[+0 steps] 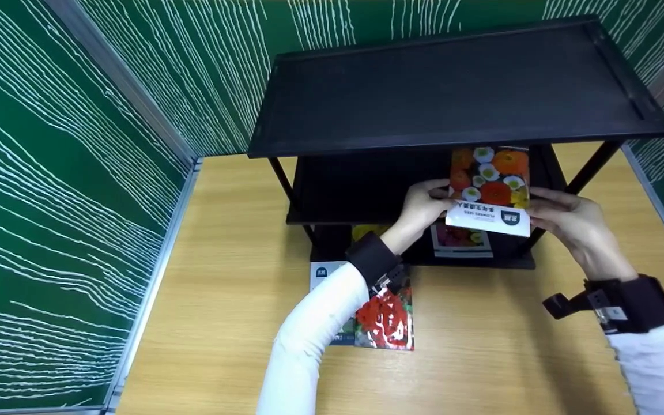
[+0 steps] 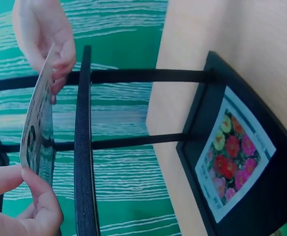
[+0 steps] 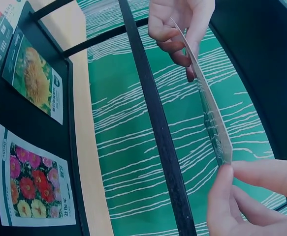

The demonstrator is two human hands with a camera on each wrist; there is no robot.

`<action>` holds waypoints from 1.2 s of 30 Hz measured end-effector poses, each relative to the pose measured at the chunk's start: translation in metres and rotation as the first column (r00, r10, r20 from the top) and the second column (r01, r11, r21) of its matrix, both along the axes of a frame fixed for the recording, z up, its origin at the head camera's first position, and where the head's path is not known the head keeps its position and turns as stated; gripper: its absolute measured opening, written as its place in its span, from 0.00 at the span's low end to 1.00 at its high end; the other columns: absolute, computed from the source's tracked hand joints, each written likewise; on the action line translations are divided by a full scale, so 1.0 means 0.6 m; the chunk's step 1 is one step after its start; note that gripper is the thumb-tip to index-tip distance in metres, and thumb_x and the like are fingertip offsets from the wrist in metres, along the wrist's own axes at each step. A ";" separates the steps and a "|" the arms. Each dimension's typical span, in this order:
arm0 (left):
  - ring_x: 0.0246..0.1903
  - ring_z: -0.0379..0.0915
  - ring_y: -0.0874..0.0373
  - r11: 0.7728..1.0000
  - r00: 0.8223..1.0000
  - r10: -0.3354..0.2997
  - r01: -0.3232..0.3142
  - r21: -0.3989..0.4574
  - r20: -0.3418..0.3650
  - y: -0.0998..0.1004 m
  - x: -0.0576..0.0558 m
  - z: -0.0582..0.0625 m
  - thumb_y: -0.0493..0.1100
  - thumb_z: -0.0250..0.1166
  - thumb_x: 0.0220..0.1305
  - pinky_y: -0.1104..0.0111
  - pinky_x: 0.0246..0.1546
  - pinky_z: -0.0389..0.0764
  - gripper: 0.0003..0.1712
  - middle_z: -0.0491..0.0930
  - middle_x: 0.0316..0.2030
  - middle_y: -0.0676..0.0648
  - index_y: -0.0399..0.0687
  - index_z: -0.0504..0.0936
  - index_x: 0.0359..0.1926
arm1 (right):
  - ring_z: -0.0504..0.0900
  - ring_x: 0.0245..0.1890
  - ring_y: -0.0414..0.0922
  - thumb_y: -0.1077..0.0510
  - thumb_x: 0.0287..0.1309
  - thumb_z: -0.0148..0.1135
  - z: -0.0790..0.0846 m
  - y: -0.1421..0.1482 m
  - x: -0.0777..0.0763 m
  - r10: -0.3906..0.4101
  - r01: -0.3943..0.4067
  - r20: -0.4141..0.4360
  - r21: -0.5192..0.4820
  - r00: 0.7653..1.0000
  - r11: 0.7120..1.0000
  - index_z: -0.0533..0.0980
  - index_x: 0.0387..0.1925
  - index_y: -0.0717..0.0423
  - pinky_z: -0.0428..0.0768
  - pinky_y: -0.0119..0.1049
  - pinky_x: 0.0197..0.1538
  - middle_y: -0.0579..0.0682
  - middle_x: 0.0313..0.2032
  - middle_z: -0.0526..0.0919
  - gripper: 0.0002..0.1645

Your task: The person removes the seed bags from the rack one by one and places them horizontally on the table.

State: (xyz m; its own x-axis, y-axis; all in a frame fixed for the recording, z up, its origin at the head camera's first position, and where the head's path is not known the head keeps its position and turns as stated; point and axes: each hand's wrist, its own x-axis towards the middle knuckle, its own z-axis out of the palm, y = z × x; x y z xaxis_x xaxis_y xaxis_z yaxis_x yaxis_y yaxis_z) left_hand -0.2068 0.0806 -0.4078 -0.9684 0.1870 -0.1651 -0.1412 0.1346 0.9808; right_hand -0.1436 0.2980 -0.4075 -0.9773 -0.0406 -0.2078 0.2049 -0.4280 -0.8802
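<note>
Just above the middle tier point(image 1: 361, 184) of a black rack point(image 1: 459, 92), the left hand point(image 1: 422, 204) and right hand point(image 1: 577, 225) pinch opposite side edges of a poppy seed packet point(image 1: 490, 183) in a narrow grip; below, a moss-rose packet point(image 3: 37, 182) lies on the bottom tier point(image 1: 510, 253).

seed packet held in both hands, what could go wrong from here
The seed packet might slip, since the left hand and right hand pinch only its edges. It could catch on the middle shelf, which lies below it. The left sleeve, crossing above the red-flower packet on the table, might brush it.
</note>
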 end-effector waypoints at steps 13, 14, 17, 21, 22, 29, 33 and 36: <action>0.20 0.69 0.63 0.999 0.997 -0.045 0.044 -0.016 -0.065 -0.026 0.024 0.003 0.25 0.61 0.48 0.76 0.19 0.73 0.26 0.75 0.27 0.46 0.38 0.74 0.52 | 0.79 0.36 0.42 0.74 0.51 0.54 0.001 -0.013 0.021 0.049 -0.050 -0.022 -0.036 0.999 0.998 0.75 0.41 0.55 0.77 0.28 0.43 0.53 0.35 0.79 0.17; 0.20 0.70 0.63 0.999 0.997 -0.051 0.050 -0.014 -0.063 -0.028 0.027 0.004 0.25 0.61 0.48 0.76 0.19 0.74 0.26 0.75 0.27 0.46 0.38 0.74 0.52 | 0.79 0.36 0.42 0.74 0.52 0.53 0.001 -0.013 0.023 0.055 -0.055 -0.017 -0.043 0.998 0.998 0.75 0.41 0.55 0.77 0.28 0.42 0.53 0.35 0.80 0.18; 0.20 0.70 0.64 0.998 0.996 -0.069 0.069 -0.007 -0.061 -0.033 0.035 0.006 0.25 0.62 0.48 0.75 0.20 0.75 0.26 0.75 0.27 0.48 0.38 0.74 0.52 | 0.79 0.36 0.43 0.75 0.52 0.52 0.002 -0.013 0.031 0.068 -0.068 -0.001 -0.080 0.998 0.994 0.75 0.42 0.55 0.78 0.29 0.42 0.54 0.34 0.80 0.19; 0.20 0.70 0.64 0.995 0.993 -0.097 0.098 0.026 -0.064 -0.039 0.045 0.004 0.25 0.61 0.49 0.73 0.21 0.77 0.26 0.76 0.27 0.47 0.38 0.73 0.52 | 0.80 0.35 0.43 0.76 0.50 0.53 0.001 -0.015 0.041 0.061 -0.060 0.007 -0.081 0.998 0.995 0.75 0.42 0.56 0.78 0.30 0.40 0.55 0.34 0.81 0.19; 0.20 0.70 0.64 0.994 0.993 -0.102 0.104 0.031 -0.067 -0.041 0.047 0.003 0.25 0.61 0.49 0.72 0.22 0.77 0.26 0.76 0.27 0.47 0.37 0.73 0.52 | 0.80 0.35 0.43 0.76 0.50 0.53 0.001 -0.016 0.043 0.058 -0.058 0.006 -0.078 0.998 0.995 0.75 0.42 0.56 0.78 0.30 0.40 0.54 0.34 0.81 0.20; 0.20 0.70 0.66 0.991 0.988 -0.129 0.131 0.018 -0.086 -0.048 0.061 -0.005 0.25 0.61 0.48 0.71 0.24 0.79 0.26 0.76 0.28 0.45 0.35 0.73 0.52 | 0.79 0.36 0.41 0.74 0.50 0.55 -0.006 -0.021 0.062 0.066 -0.065 0.030 -0.025 0.997 0.998 0.74 0.43 0.53 0.78 0.29 0.42 0.52 0.35 0.80 0.20; 0.20 0.70 0.67 0.989 0.985 -0.145 0.148 0.024 -0.099 -0.055 0.069 -0.011 0.24 0.60 0.48 0.68 0.25 0.80 0.26 0.76 0.28 0.44 0.34 0.72 0.52 | 0.79 0.37 0.40 0.71 0.50 0.58 -0.010 -0.022 0.070 0.059 -0.060 0.060 0.011 0.996 0.998 0.74 0.43 0.51 0.78 0.28 0.42 0.51 0.35 0.79 0.19; 0.20 0.69 0.67 0.987 0.984 -0.152 0.157 0.043 -0.096 -0.062 0.076 -0.015 0.24 0.60 0.48 0.66 0.26 0.80 0.26 0.77 0.29 0.42 0.33 0.72 0.52 | 0.79 0.36 0.40 0.70 0.50 0.59 -0.013 -0.026 0.075 0.055 -0.057 0.063 0.038 0.997 0.998 0.73 0.44 0.50 0.78 0.28 0.41 0.50 0.35 0.79 0.20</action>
